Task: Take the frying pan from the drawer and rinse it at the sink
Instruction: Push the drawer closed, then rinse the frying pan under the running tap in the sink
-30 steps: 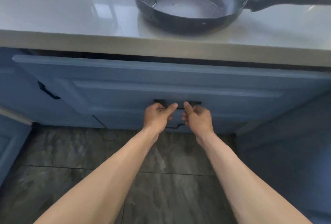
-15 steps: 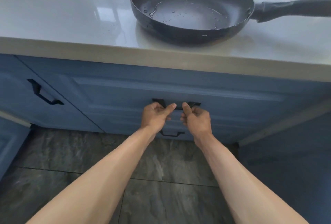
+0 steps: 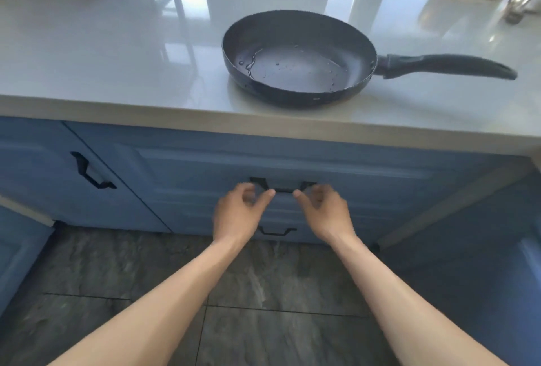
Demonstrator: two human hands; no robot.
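Dark, water-beaded frying pan rests on the counter; both hands' grips loosely apart.

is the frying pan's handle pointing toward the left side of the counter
No, the frying pan sits on the counter with its dark handle sticking out to the right.

Dark frying pan sits upright, wet inside; blue drawer closed.

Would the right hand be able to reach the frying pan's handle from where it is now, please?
Probably yes: the right hand is empty below the counter edge, and the frying pan's handle lies uncovered above it with nothing between.
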